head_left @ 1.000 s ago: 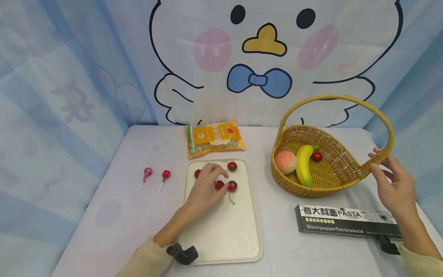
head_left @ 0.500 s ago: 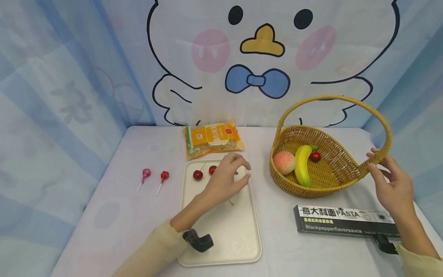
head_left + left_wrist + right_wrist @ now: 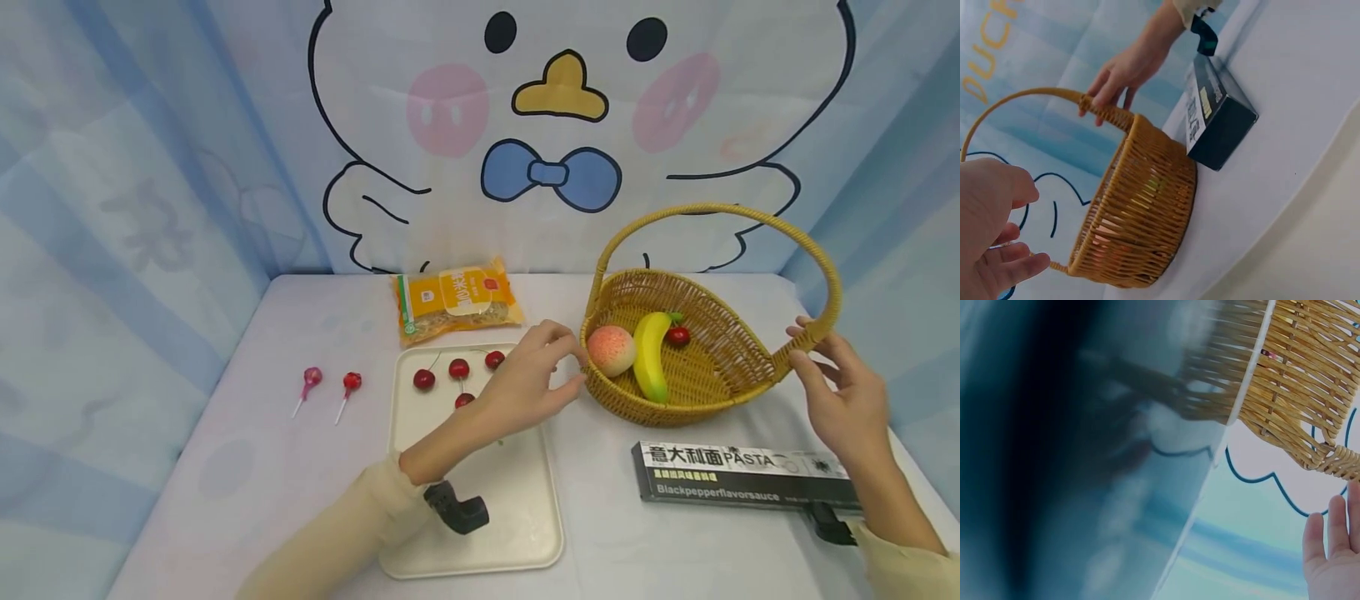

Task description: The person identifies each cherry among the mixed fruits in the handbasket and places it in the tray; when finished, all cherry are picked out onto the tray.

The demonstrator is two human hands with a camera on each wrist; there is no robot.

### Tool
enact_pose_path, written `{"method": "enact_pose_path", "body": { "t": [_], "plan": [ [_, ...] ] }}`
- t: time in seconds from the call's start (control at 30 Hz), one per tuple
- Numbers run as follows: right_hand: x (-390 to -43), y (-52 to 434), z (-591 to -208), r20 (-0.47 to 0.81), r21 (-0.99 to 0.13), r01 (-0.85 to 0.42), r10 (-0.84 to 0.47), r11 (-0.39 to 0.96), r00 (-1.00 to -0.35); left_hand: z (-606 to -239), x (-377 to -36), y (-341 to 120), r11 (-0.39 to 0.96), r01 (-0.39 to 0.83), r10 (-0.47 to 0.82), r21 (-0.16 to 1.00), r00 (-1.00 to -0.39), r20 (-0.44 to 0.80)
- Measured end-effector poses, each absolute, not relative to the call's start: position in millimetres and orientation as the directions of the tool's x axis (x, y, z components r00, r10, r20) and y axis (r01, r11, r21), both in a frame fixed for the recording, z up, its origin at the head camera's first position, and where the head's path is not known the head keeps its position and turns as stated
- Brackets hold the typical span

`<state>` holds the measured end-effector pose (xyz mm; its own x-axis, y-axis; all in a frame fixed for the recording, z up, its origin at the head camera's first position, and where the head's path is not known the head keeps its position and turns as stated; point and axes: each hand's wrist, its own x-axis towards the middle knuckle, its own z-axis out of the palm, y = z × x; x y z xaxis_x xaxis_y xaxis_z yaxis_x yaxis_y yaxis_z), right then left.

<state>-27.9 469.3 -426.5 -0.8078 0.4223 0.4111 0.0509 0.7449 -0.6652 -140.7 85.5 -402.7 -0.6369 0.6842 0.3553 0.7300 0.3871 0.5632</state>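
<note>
My left hand (image 3: 534, 375) hovers over the right side of the cream tray (image 3: 480, 533), fingertips close to the basket's left rim. Its thumb and fingers are apart with nothing between them, as the left wrist view also shows. Several cherries (image 3: 424, 380) lie on the tray's far half, partly hidden behind that hand. My right hand (image 3: 851, 396) holds the yellow wicker basket (image 3: 716, 333) at the right foot of its handle, thumb in front and fingers behind. Inside the basket are a peach (image 3: 611, 350), a banana (image 3: 651, 358) and a cherry (image 3: 677, 337).
Behind the tray lies an orange food packet (image 3: 457, 298). Two lollipops, one pink (image 3: 311, 377) and one red (image 3: 351, 382), lie left of the tray. A black pasta box (image 3: 742, 475) sits in front of the basket, beneath the right forearm. A printed curtain (image 3: 555, 233) hangs behind the table.
My left hand has moved right, from over the cherries on the tray to near the basket's left rim. My right hand has stayed at the basket handle. The view has shifted slightly.
</note>
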Motion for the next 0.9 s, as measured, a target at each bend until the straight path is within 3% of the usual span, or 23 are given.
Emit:
{"method": "enact_pose_path", "body": {
  "t": [0.9],
  "plan": [
    [-30, 471, -429, 0.453, -0.647, -0.011, 0.373, 0.763, -0.810, -373, -134, 195, 0.287, 0.904, 0.886, 0.317, -0.377, 0.271]
  ]
}}
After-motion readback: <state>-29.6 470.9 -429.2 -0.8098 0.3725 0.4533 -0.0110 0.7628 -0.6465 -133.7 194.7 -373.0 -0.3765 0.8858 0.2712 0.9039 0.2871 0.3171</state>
